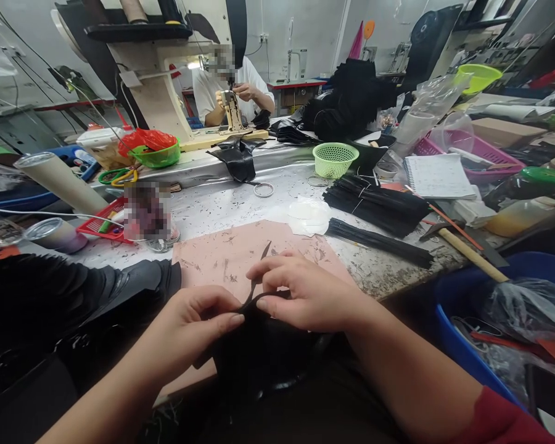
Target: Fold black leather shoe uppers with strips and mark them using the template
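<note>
A black leather piece (263,345) hangs over the near table edge, its upper edge between my two hands. My left hand (198,320) pinches that edge between thumb and fingers. My right hand (300,290) grips the same edge a little to the right, thumb in front. A thin dark strip (262,259) rises from the edge and passes by my right index finger. Beneath lies a pink board (213,259) strewn with dark scraps. The lower part of the leather is lost against my dark clothing.
Stacked black pieces (120,290) lie at left. Black strips (379,240), a bundle (374,203), a hammer (472,253) and a blue bin (453,333) are at right. A green basket (335,161) stands behind. Across the table, a person (254,92) works at a sewing machine (143,80).
</note>
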Demonstrator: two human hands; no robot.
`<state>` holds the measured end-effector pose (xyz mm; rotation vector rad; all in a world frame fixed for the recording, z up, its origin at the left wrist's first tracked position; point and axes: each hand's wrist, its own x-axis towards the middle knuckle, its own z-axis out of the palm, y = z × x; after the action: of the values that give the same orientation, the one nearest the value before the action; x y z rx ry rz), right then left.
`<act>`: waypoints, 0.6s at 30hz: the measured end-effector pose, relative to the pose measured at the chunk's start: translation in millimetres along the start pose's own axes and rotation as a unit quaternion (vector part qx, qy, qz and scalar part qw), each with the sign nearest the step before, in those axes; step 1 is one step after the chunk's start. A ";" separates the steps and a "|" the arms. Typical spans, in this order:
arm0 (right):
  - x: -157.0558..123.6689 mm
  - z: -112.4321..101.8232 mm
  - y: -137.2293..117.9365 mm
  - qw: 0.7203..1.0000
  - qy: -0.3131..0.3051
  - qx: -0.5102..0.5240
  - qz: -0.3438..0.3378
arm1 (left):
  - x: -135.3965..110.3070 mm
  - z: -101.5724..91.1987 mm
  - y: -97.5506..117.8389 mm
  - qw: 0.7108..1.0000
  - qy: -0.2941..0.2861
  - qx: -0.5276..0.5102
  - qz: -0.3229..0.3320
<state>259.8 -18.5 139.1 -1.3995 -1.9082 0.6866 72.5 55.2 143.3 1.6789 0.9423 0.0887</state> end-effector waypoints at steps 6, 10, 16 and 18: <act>2.9 -1.1 1.9 1.000 -0.001 0.028 0.011 | 1.4 0.1 0.0 0.992 0.032 0.053 0.113; 4.0 0.6 1.2 1.000 -0.006 0.019 0.005 | 2.7 -2.7 4.7 0.986 0.001 0.112 0.123; 3.8 6.8 -6.2 0.998 0.018 -0.051 -0.024 | 1.9 -9.3 18.9 0.955 -0.018 0.259 0.139; 3.8 7.4 -8.3 0.997 0.037 -0.054 -0.028 | 1.8 -10.3 22.1 0.956 0.000 0.265 0.130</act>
<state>248.3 -17.4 141.2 -1.4111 -1.9435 0.5049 80.2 63.8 164.9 2.2962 0.7779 0.0109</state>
